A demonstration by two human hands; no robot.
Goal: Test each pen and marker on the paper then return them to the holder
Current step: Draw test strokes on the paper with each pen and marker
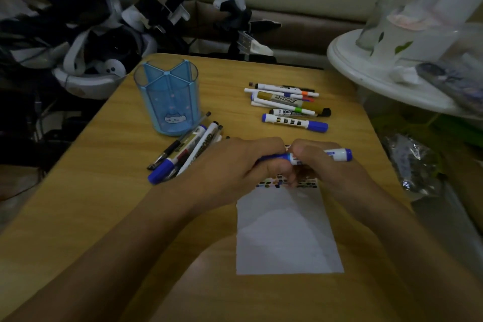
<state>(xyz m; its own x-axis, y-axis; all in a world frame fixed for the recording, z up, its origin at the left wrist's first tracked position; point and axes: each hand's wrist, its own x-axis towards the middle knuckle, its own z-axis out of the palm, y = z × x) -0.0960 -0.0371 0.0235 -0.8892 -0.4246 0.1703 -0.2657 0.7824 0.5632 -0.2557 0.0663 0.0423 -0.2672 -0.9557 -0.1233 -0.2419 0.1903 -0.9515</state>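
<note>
Blue-capped and white-bodied, the marker we hold lies crosswise just above the far edge of the paper, where a row of dark test marks already runs. Our two hands are together on it: the left hand curls round the blue cap end, the right hand wraps the barrel, its blue tail poking out to the right. Whether the cap is seated or partly off we cannot tell; our fingers hide the joint.

We judge the main risk to be a sudden jerk: if the cap gives way abruptly, our left elbow or knuckles could sweep into the near pile of pens just beside that hand and roll some off the table. An exposed tip could also streak our fingers or smear the marks beneath. The paper is unweighted, so a dragging wrist might shift it.

Both forearms angle inward from the near edge. The blue holder stands empty of pens, near the left pile; a second group of markers lies well apart on the right.
</note>
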